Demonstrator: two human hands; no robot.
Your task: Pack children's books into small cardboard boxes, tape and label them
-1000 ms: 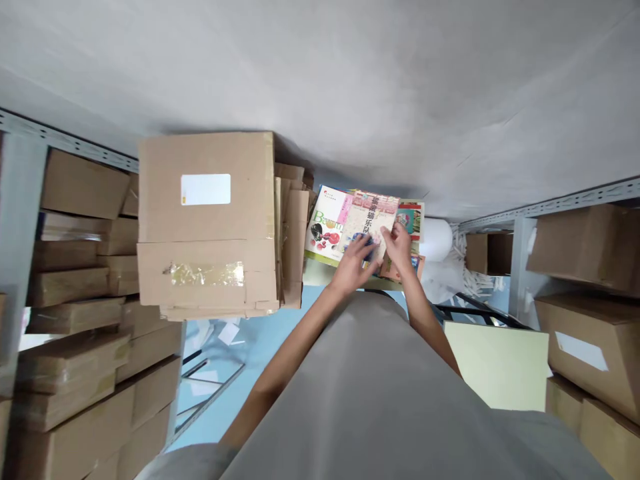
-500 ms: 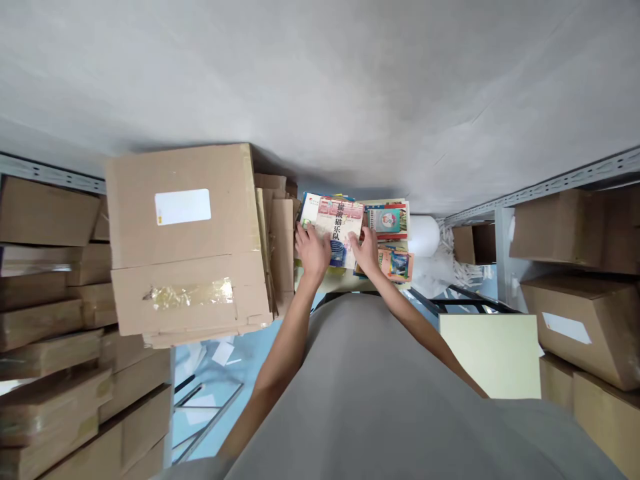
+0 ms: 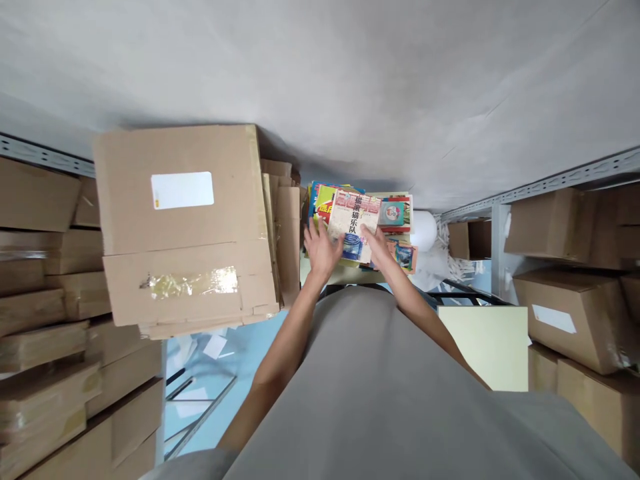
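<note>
A pinkish book [image 3: 356, 212] with black vertical lettering and a blue picture low on its cover lies tilted over other books. My right hand [image 3: 379, 248] grips its right edge, thumb on the cover and the other fingers out of sight beneath. My left hand [image 3: 323, 253] has its fingers spread over a yellow-and-red book [image 3: 325, 200] on the left, its thumb close to the pinkish book's lower left edge. To the right lie a book with a teal panel [image 3: 392, 213] and an orange-edged book [image 3: 405, 257], each on top of other books.
Large flattened cardboard boxes [image 3: 187, 227] stand just left of the books. A white roll [image 3: 424, 230] sits right of them, beside shredded packing material. Shelves of cartons line both sides, with one carton [image 3: 570, 320] at right. A pale yellow board [image 3: 483, 343] is near my right arm.
The pinkish book has moved right off the white-covered book, which no longer shows. A yellow-and-red cover now shows at left. My left hand's fingers are more spread. The view has shifted slightly.
</note>
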